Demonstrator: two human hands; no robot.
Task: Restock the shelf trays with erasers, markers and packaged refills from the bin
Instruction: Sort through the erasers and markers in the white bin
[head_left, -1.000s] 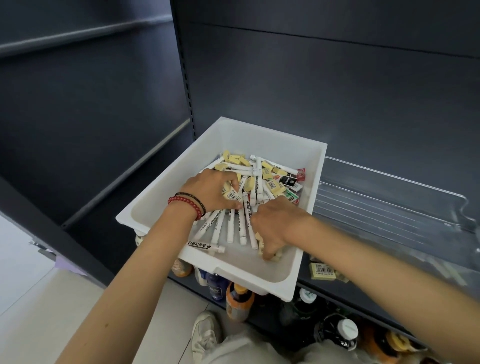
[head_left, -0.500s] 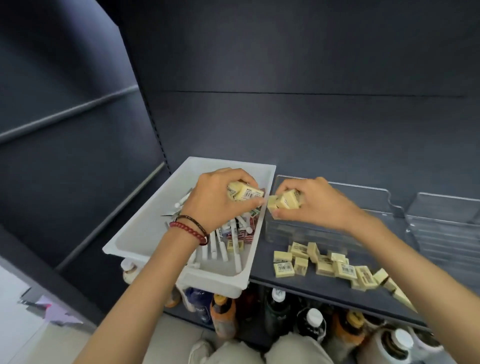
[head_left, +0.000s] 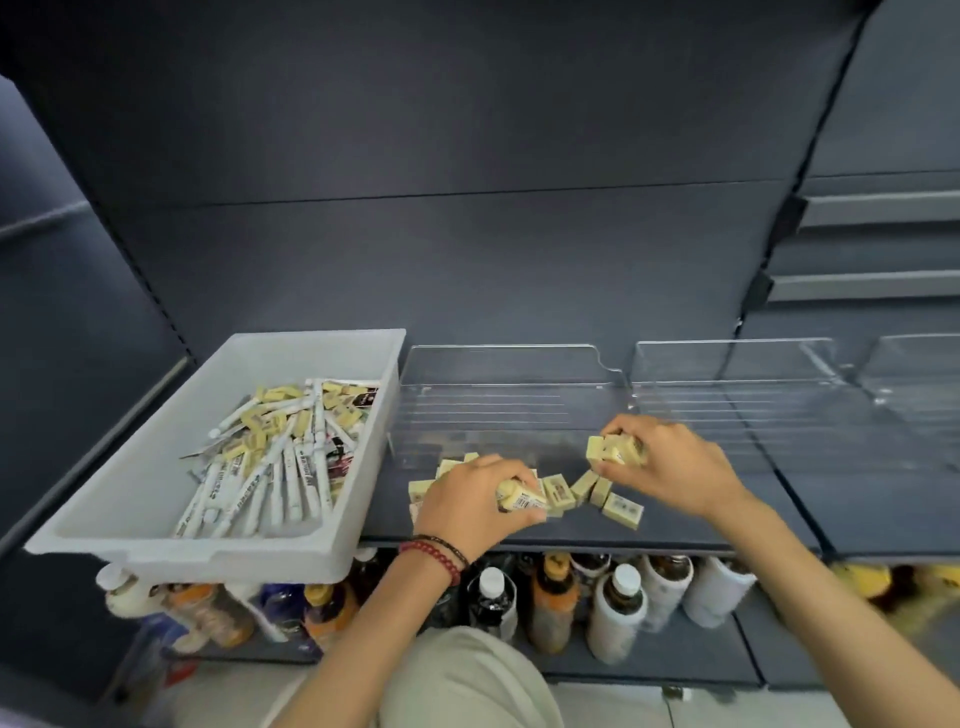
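Left hand (head_left: 475, 501): grip curled round yellow erasers (head_left: 519, 500). Right hand (head_left: 675, 467): grip pinching eraser cluster (head_left: 613, 449). Both over shelf (head_left: 649, 538), beside white bin (head_left: 234, 556).

Left hand (head_left: 467, 506) hides some erasers (head_left: 621, 512); rightmost clear tray (head_left: 914, 374) is cut off at the right edge.

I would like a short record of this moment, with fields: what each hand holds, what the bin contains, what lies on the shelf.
left hand: grips yellow erasers, low over the shelf
right hand: grips several more erasers
white bin: markers, erasers, packaged refills
loose erasers: on the shelf, at the front of the clear tray
lower shelf: bottles
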